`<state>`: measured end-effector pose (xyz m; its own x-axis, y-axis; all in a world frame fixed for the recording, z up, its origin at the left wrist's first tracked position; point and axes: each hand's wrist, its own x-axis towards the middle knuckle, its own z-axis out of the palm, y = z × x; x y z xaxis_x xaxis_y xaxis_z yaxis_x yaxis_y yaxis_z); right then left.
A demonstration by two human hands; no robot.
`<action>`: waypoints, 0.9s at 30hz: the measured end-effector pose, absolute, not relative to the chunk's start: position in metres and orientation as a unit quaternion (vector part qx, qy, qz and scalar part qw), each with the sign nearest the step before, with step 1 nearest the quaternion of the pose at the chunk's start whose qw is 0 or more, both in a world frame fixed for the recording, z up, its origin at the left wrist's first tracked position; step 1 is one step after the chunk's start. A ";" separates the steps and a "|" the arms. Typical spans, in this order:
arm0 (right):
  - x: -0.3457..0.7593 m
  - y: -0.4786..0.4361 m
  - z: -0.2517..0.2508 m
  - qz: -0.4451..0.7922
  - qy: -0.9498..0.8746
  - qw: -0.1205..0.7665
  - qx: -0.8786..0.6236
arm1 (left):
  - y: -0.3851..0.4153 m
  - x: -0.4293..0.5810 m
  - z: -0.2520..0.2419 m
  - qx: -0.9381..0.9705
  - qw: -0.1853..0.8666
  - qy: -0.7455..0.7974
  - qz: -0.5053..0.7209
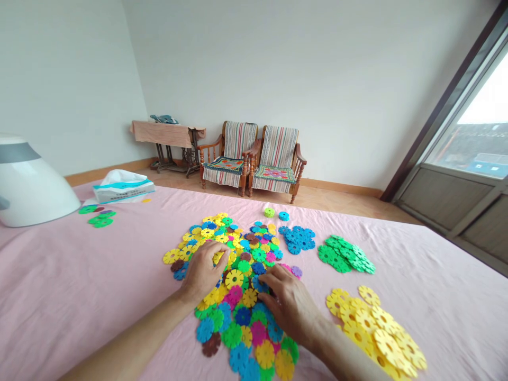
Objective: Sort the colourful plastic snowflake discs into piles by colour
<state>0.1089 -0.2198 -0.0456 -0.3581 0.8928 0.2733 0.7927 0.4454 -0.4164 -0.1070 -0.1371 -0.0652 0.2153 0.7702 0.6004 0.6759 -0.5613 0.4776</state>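
A mixed heap of plastic snowflake discs in many colours spreads over the pink cloth in front of me. My left hand is over the heap's left side, its fingers curled in toward the thumb. Yellow shows inside that curl, but whether a disc is held there I cannot make out. On the heap's right side, my right hand has its thumb and fingers closed at a blue snowflake disc. Single-colour piles lie to the right: blue discs, green discs and yellow discs.
Small stacks, one lime and one blue, stand behind the heap. At the left are a white kettle-like vessel, a tissue pack and a few loose discs. Two wooden chairs stand beyond the table.
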 end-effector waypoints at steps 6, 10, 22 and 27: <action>0.108 -0.220 -0.053 0.067 -0.828 0.239 -0.503 | -0.136 -0.107 -0.066 0.776 0.053 0.468 0.419; 0.107 -0.221 -0.060 0.012 -0.847 0.228 -0.479 | -0.136 -0.108 -0.066 0.777 0.056 0.470 0.414; 0.105 -0.224 -0.058 0.038 -0.832 0.256 -0.491 | -0.137 -0.108 -0.065 0.776 0.060 0.473 0.413; 0.105 -0.224 -0.053 0.046 -0.810 0.295 -0.505 | -0.137 -0.108 -0.066 0.775 0.060 0.473 0.414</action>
<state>0.1053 -0.2243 -0.0532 -0.3169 0.8446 0.4315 0.7903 0.4867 -0.3722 -0.1077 -0.1368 -0.0660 0.2098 0.7829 0.5857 0.6838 -0.5457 0.4845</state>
